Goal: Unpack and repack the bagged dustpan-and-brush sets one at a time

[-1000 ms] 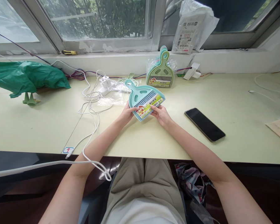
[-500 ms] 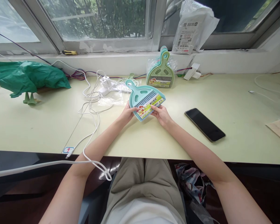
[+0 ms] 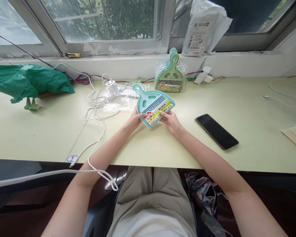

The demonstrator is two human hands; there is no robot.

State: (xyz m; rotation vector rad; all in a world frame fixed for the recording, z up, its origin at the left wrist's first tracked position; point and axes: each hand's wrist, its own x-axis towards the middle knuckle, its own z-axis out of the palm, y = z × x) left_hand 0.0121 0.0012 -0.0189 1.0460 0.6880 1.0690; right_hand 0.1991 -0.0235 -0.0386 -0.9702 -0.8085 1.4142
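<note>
A small teal dustpan-and-brush set (image 3: 151, 102) with a yellow-green paper label is tilted up over the pale table (image 3: 39, 138), handle pointing away to the left. My left hand (image 3: 134, 119) grips its lower left edge. My right hand (image 3: 171, 120) pinches its lower right edge by the label. Behind it, against the wall, stands a stack of green and teal dustpan sets (image 3: 169, 74) in clear wrap.
Crumpled clear plastic wrap (image 3: 117, 98) and white cables (image 3: 95, 112) lie to the left. A green plastic bag (image 3: 29, 80) sits far left. A black phone (image 3: 216, 131) lies on the right. A white parcel bag (image 3: 202, 28) rests on the window sill.
The dustpan set has tipped slightly more upright in both hands; otherwise nothing has moved.
</note>
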